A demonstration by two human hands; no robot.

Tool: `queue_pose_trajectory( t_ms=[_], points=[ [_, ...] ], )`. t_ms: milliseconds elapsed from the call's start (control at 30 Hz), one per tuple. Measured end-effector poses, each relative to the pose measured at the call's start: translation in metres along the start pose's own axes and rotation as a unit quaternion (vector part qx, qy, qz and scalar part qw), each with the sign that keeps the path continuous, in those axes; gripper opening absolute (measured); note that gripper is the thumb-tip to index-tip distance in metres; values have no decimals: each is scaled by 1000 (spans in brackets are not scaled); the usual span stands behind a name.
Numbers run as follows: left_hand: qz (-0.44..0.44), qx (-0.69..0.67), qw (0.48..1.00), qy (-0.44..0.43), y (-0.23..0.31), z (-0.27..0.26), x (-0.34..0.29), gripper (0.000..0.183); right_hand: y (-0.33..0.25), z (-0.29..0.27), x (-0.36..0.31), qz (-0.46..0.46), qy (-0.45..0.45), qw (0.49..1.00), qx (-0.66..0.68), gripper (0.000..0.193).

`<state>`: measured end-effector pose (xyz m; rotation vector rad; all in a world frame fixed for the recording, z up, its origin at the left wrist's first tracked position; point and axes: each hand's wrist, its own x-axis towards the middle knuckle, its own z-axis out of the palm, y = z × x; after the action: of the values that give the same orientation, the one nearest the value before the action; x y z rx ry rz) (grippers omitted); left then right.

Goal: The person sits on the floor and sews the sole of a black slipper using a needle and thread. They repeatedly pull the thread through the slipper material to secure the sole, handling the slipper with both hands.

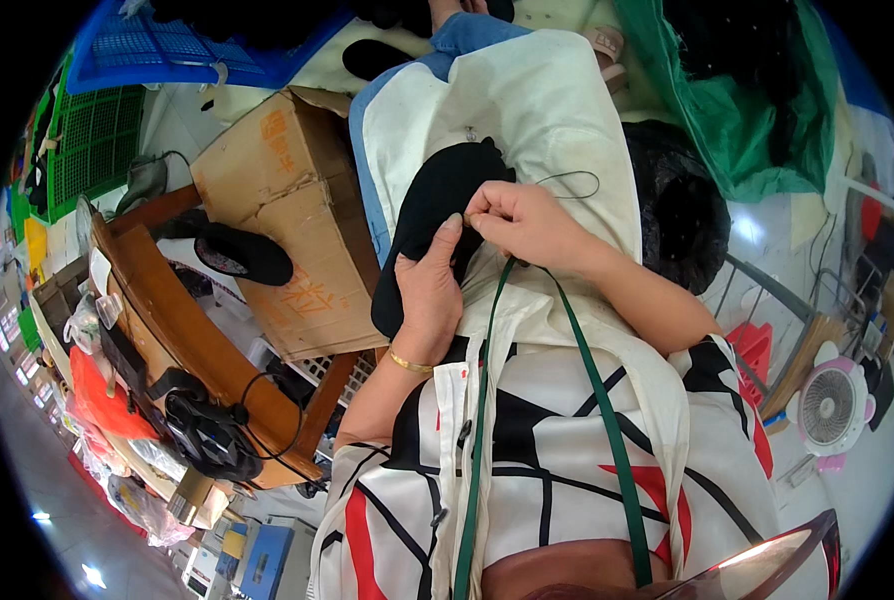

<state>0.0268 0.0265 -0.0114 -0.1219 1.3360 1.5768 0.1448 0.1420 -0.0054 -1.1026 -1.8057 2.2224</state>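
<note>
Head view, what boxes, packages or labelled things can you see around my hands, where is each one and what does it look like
Cardboard box: left of the left hand, brown, open flap, orange markings on its sides.
Blue box: bottom left, on the floor, small and rectangular.
Black plastic bag: right of the right hand, shiny and bulging.
Green bag: top right, open, dark things inside.
No screens or signs show.

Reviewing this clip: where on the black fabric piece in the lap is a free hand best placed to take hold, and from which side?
Likely the lower left edge of the black fabric piece, from the person's left. The right hand pinches its right edge, the left hand covers the lower part; the left rim lies flat and exposed on the cream apron.
</note>
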Motion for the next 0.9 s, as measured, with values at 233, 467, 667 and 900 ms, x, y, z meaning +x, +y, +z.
queue_pose_trajectory(
  t_ms=[233,467,667,900],
  points=[
    [-22,0,999,41,9,7,1,21,17,7,-4,-103,49,992,-56,14],
    [-42,15,998,54,12,6,5,15,19,8,-6,-123,56,988,-74,15],
    [-46,4,997,53,12,5,4,18,22,12,-3,-126,65,987,-71,12],
    [-26,6,999,31,9,4,3,20,21,23,0,-110,109,981,-112,11]
  ],
)
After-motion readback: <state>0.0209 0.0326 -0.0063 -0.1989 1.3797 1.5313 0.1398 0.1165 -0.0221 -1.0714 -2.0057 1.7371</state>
